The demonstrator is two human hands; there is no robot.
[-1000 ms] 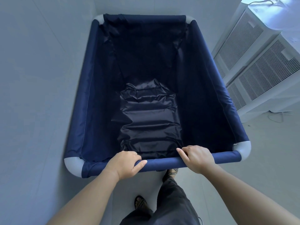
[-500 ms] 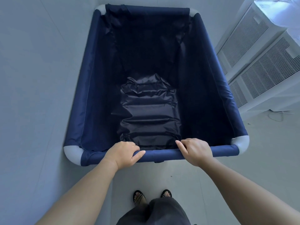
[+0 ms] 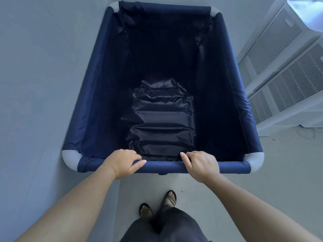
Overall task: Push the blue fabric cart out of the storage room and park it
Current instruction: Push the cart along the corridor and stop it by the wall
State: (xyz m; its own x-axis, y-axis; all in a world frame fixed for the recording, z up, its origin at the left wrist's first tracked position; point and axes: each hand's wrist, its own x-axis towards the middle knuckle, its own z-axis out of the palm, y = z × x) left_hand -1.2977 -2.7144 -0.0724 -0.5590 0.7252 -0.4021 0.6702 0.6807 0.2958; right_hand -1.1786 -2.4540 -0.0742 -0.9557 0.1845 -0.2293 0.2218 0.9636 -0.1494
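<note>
Both feet now stand together behind the cart (image 3: 97,95), where a second ago one leg was mid-stride under the near rail, and the far edge of the cart sits closer to the top of the view than it did, so it has rolled forward past the white vented units (image 3: 286,70) on the right. The left hand (image 3: 122,162) is wrapped over the padded near rail (image 3: 164,167), fingers curled around it and thumb lying along the top; the right hand (image 3: 201,165) grips the same rail further right, knuckles up, fingers closed over the inner edge. The cart stands on the pale floor (image 3: 227,198) directly in front of the person, its left side just beside a plain wall (image 3: 35,84), its right side near the vented units but apart from them. Inside it is empty apart from the crumpled dark liner (image 3: 160,123) at the bottom. Judging from this, the pushing step is under way and parking has not begun; no doorway is visible, so how far there is to go cannot be told. The next move calls for an even push from both arms, keeping the cart straight so the grey corner caps (image 3: 70,157) clear the wall on the left and the units on the right.
</note>
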